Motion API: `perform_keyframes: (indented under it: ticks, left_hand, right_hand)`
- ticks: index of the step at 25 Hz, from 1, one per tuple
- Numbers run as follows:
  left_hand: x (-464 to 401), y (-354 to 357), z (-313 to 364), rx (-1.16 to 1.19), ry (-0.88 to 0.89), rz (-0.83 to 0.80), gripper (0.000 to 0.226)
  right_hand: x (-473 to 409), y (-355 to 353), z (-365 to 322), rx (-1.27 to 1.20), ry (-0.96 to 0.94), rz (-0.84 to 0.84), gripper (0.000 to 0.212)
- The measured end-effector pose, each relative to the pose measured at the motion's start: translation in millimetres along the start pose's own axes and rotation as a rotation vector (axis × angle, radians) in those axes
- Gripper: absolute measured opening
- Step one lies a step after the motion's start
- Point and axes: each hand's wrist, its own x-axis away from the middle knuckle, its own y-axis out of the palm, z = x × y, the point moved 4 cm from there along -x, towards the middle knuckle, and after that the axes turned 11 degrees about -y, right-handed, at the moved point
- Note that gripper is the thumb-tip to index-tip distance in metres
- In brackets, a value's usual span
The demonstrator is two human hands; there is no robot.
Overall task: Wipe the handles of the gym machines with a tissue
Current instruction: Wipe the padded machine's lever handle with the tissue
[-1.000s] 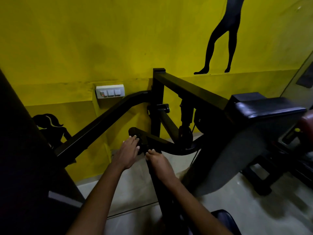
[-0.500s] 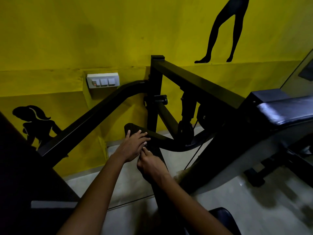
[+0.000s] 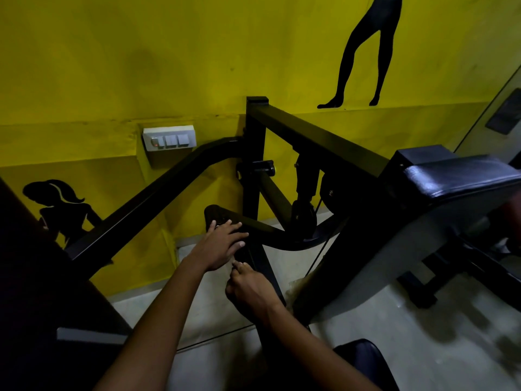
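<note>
Left hand: laid flat, fingers straight and spread, palm down on the black handle of the gym machine; it grips nothing. Right hand: fingers curled, fingertips drawn together just below the left hand, beside the machine's upright post. A small pale scrap shows at those fingertips, possibly the tissue; the frame is too dark to tell it for certain, or whether the hand pinches it.

Handle: short, dark, textured grip at the end of a curved black arm, low on the machine, near the wall.

Machine frame: black square tubing; one rail runs from the post toward the right, another slants down to the left.

Padded rest: black vinyl, right of the frame, on a grey support.

Wall: yellow, with a black silhouette of a figure's legs upper right and a second silhouette lower left.

Switch plate: white, three switches, mounted on the wall left of the post.

Floor: pale tile.
</note>
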Motion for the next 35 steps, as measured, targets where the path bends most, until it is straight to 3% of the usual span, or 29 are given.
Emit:
perform_keyframes:
  ticks: [7,12,17,22,35]
  left_hand:
    - [24.1,4.3,17.1,-0.075,-0.021,0.0,0.069]
    - [49.8,10.5,34.2,-0.015,-0.043,0.018,0.073]
    - [80.6,11.5,55.1,-0.043,-0.042,0.012,0.072]
    - [109.9,13.5,76.5,-0.059,-0.076,-0.008,0.057]
    - [182.4,13.4,121.2,-0.083,-0.112,-0.037,0.055]
  right_hand:
    - [37.5,-8.7,-26.2,0.026,-0.017,0.018,0.026]
    - [69.1,-17.8,-47.0,0.03,-0.032,-0.013,0.03]
    - [100.0,-28.0,-66.0,0.003,-0.023,-0.044,0.03]
    - [130.0,-31.1,-87.3,0.071,-0.008,-0.047,0.029]
    - [188.3,-49.1,-124.1,-0.004,0.044,-0.02,0.03]
